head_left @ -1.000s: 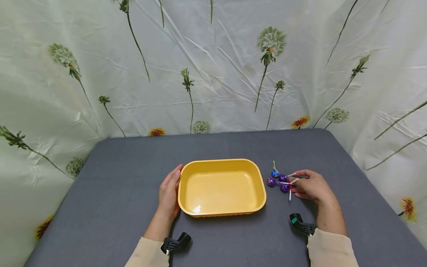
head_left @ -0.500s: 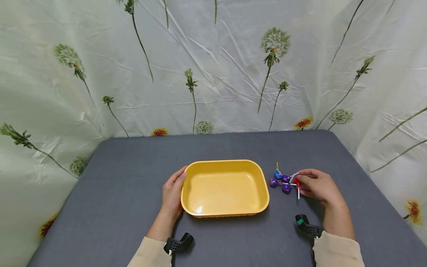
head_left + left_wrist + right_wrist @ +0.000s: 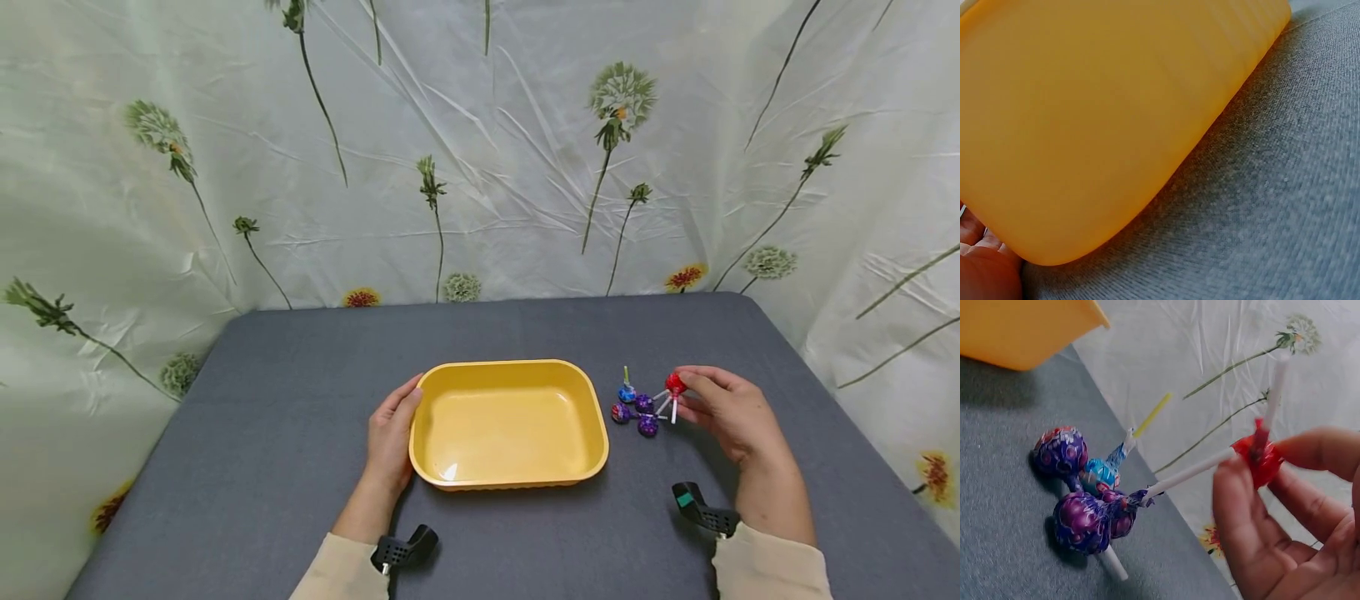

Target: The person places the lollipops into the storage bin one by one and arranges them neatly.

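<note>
In the head view, a yellow plastic tray [image 3: 510, 433] stands on the grey cloth. My left hand [image 3: 392, 432] rests along its left wall, fingers stretched along the outside; in the left wrist view the wall [image 3: 1097, 125] hides most of that hand. My right hand [image 3: 727, 412] pinches a red-wrapped lollipop [image 3: 1265, 464] by its head between thumb and fingers, white stick upward in the right wrist view. Just left of it lie a blue lollipop [image 3: 627, 394] with a yellow-green stick and several purple lollipops [image 3: 1079, 522], bunched together on the cloth.
Grey cloth [image 3: 300, 367] covers the table, with its far edge behind the tray. A pale curtain [image 3: 510, 167] printed with dandelions hangs behind and at both sides. Black wrist cameras [image 3: 405, 547] sit by both sleeves.
My right hand has lifted the red lollipop up and away from the purple ones. The left hand stays at the tray's wall, and the head view has shifted slightly.
</note>
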The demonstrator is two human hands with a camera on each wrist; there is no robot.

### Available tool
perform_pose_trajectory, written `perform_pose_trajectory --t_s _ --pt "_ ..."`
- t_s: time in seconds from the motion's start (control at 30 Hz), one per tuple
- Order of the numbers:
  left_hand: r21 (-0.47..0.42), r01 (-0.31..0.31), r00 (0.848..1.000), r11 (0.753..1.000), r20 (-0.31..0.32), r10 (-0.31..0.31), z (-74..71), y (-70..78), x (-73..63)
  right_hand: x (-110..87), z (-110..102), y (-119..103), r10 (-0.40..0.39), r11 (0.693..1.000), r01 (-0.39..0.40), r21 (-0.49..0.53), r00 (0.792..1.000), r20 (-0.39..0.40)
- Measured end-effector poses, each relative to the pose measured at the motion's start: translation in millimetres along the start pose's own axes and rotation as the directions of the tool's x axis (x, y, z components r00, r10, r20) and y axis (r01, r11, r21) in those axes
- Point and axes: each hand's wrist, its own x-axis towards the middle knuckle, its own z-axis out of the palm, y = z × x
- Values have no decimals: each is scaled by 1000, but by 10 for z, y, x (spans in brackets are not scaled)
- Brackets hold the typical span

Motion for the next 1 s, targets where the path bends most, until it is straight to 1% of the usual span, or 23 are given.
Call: perform_pose_trajectory --t_s 0.07,0.13,0.2,0.27,0.43,0.57,0.63,0.8,1.0 --pt "0 -3 1000 1000 1 3 -3 -3 0 -7 15 -8 -37 997 35 67 999 22" --pt "0 -5 1000 1000 4 5 -5 -6 -2 -12 33 -14 -72 993 68 98 997 37" --pt "3 -6 1000 1000 5 6 -8 -10 -2 -17 55 -21 -98 990 93 106 994 44" --pt "5 -6 1000 1000 6 6 -9 -12 -4 -24 82 -35 -115 990 110 92 992 51" --pt "10 -10 1000 1000 12 9 -6 -6 -14 -46 182 -83 -122 992 121 24 991 49" --pt "3 -13 1000 1000 13 13 -8 0 -14 -71 309 -136 -118 990 120 -72 992 36" --pt "5 -13 1000 1000 12 13 -10 0 -14 -84 390 -162 -122 983 126 -136 992 43" --pt "2 -15 1000 1000 10 15 -11 -9 -4 -116 633 -197 -137 954 157 -257 986 93" --pt "-22 -19 1000 1000 11 20 -12 -20 6 -149 940 -210 -147 939 183 -290 979 144"
